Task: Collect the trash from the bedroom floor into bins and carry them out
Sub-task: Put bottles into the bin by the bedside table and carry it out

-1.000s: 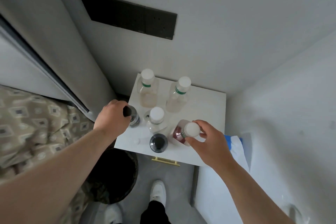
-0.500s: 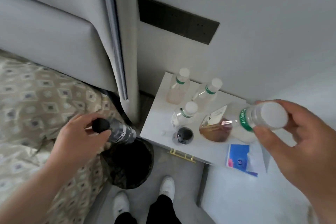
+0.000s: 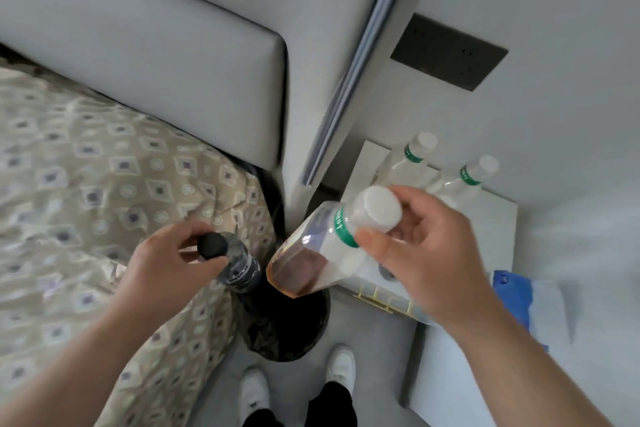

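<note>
Gripping dark bottle [image 3: 239,265] with left hand [image 3: 166,265], tea bottle [image 3: 311,253] with right hand [image 3: 426,253], over bin [image 3: 280,340] rim; could miss, landing on bedspread [image 3: 86,201].

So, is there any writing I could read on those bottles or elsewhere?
Nothing reads cleanly.
Dark plastic bottle with black cap, left hand: white label lettering, too blurred to read.
Clear white-capped bottle of brown liquid, right hand: white marks on green band, unreadable.
Two clear bottles on white nightstand: green-band marks too small.
Blue packet: blurred.
</note>
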The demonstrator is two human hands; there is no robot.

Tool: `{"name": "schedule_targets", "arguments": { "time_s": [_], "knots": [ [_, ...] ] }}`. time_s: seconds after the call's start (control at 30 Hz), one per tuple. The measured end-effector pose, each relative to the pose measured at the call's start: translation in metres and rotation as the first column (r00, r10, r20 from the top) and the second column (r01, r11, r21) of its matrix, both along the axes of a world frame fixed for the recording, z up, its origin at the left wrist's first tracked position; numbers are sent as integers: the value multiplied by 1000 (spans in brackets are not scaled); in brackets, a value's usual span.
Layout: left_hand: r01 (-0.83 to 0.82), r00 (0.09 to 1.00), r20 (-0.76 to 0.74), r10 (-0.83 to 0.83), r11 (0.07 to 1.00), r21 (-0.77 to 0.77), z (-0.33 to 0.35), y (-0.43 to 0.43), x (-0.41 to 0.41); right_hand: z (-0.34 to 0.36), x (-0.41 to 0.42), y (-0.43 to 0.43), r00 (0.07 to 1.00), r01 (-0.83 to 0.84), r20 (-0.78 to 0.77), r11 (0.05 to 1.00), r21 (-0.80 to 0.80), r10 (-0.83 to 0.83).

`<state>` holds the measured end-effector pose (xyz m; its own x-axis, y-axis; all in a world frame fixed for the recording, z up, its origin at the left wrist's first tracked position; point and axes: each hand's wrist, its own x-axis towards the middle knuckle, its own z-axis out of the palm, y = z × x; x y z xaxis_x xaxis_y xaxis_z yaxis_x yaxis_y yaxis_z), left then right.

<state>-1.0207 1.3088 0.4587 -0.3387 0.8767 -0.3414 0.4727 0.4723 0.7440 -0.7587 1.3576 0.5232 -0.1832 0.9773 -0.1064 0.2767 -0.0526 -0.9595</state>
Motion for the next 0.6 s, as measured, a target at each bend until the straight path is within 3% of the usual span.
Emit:
{"name": "schedule_targets", "arguments": {
  "time_s": [0.17, 0.6],
  "knots": [
    [4, 1000, 22, -2, 997, -83, -62, 1, -8, -86, -37, -11, 990, 2, 137, 993, -116, 15],
    [108, 988, -80, -134, 958, -265, -308, -12, 7, -340, -60, -33, 897, 55, 432, 944, -324, 96]
  ]
}}
